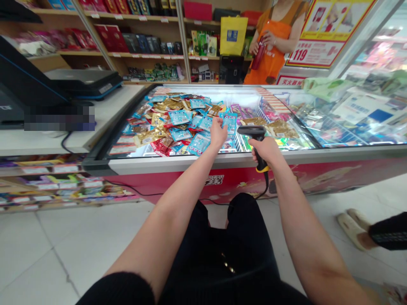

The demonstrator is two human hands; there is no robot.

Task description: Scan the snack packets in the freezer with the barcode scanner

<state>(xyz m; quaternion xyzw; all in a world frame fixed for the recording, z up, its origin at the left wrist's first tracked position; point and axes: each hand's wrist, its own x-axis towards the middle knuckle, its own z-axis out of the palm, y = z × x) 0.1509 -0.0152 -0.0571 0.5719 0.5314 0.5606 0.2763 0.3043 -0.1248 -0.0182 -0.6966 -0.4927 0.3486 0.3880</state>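
My left hand (218,133) is closed on the edge of a blue snack packet (230,121), held over the glass-topped chest freezer (178,160). My right hand (269,150) wraps round the grip of a black and yellow barcode scanner (252,130), whose head points left toward that packet. A pile of blue, gold and red snack packets (179,117) lies on the left part of the freezer top, just left of my left hand. The scanner's black cable hangs below its handle.
A counter (104,111) with a scale (85,78) and a dark monitor (28,80) stands at the left. Behind the freezer, a person in an orange apron (270,55) holds a red bottle (258,55). Bags and a box (365,106) lie at the right. Another person's foot (352,228) shows at lower right.
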